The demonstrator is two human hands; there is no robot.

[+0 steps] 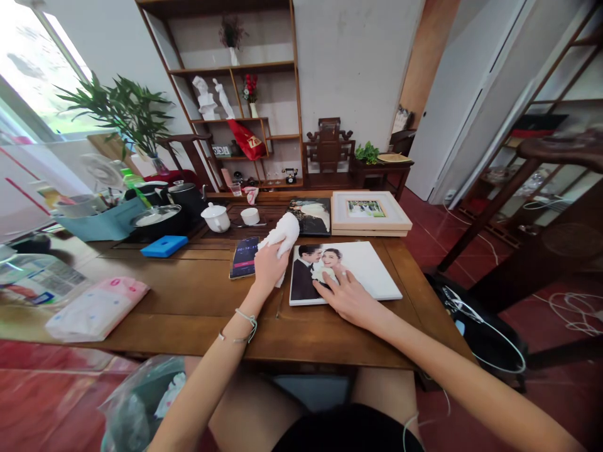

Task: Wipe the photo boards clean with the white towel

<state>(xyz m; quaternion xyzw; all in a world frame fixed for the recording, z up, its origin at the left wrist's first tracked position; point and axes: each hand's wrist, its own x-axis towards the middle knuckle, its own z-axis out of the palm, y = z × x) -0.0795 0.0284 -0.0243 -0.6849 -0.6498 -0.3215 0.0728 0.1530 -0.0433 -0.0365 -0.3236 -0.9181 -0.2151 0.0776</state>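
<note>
My left hand [272, 262] is closed around a crumpled white tissue [288, 229], held up beside the left edge of a photo panel. This white-edged photo panel [372, 270] lies flat on the wooden table and shows a couple in wedding clothes. Across its lower middle rests my right hand [351, 300], fingers spread and touching the picture, with nothing gripped. A phone [244, 258] with a running timer on its screen lies just left of my left hand, which partly covers it.
Behind the panel are a dark photo panel [311, 215] and stacked light frames [372, 218]. A lidded white cup [215, 217], small white cup [250, 216], blue block [164, 246] and tissue pack [97, 307] stand leftward. A lined bin [136, 402] is below the table's front edge.
</note>
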